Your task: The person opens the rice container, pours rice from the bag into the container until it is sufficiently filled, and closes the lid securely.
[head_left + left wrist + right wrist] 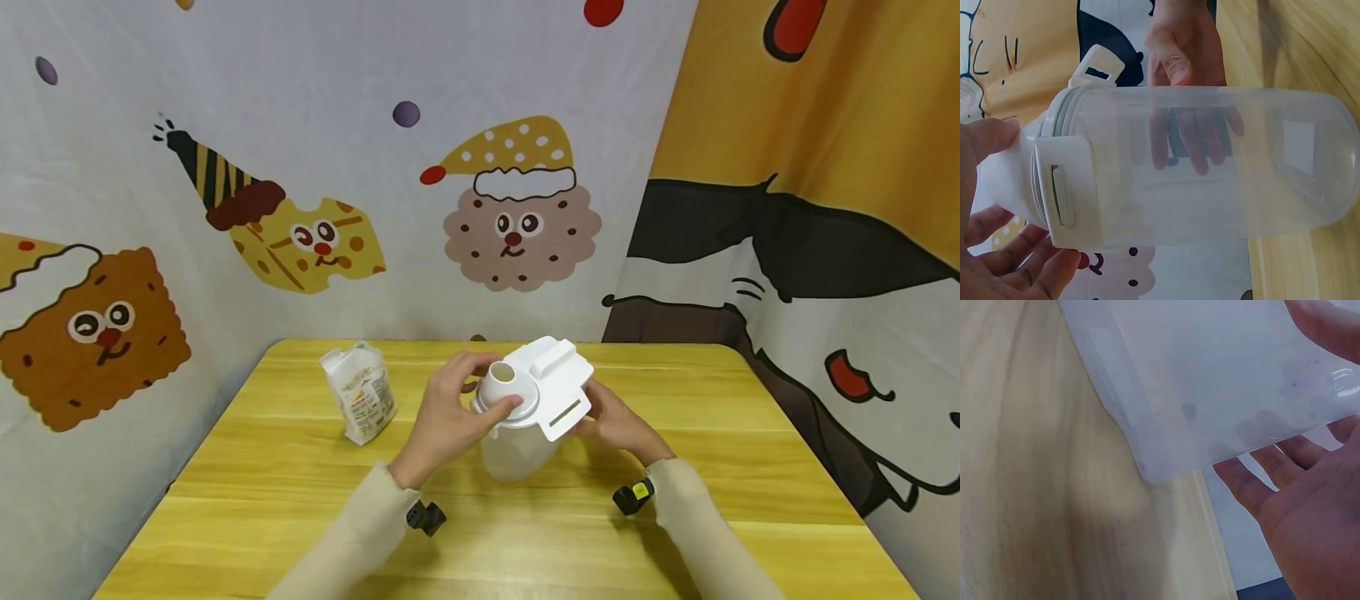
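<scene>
A translucent plastic storage container (517, 454) with a white lid (558, 375) stands over the middle of the table, tilted slightly. The lid carries a round white spout cap (517, 388) and slotted flaps at its sides. My left hand (450, 408) grips the cap, thumb on the near side and fingers round the far side. My right hand (618, 423) holds the container's right side; in the right wrist view its thumb and fingers (1241, 481) lie on opposite sides of the body. Through the clear wall (1197, 200) no contents show in the left wrist view.
A white printed bag (360, 398) stands upright at the back left of the wooden table (480, 542). A curtain with cartoon figures (517, 75) hangs behind the table and down both sides. Each sleeve's cuff carries a small black wrist camera (426, 517).
</scene>
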`<move>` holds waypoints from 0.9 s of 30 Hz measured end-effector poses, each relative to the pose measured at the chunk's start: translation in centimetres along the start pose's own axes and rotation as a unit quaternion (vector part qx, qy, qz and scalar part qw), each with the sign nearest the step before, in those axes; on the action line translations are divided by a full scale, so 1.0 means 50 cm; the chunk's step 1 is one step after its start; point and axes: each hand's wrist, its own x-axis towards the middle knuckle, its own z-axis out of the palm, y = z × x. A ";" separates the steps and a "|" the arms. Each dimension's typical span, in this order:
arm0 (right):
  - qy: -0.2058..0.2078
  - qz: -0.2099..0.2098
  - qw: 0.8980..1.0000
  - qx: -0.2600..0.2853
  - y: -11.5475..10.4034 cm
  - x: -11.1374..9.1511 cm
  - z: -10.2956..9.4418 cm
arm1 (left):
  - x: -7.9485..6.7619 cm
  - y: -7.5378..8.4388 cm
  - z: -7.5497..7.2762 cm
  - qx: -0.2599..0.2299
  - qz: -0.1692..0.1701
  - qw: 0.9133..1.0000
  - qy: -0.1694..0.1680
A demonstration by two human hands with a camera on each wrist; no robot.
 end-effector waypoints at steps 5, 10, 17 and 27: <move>0.001 -0.009 1.000 0.000 -0.005 -0.002 0.000 | 0.001 -0.001 -0.004 0.003 0.004 1.000 -0.014; 0.028 -0.015 0.999 -0.016 -0.013 -0.014 0.014 | 0.006 -0.008 -0.016 -0.013 0.004 0.999 -0.047; 0.125 0.031 0.991 -0.045 -0.025 -0.025 0.055 | 0.009 -0.019 -0.018 -0.055 0.011 0.995 -0.085; 0.166 0.032 0.984 -0.054 -0.039 -0.021 0.084 | 0.007 -0.018 -0.016 -0.060 0.005 0.995 -0.079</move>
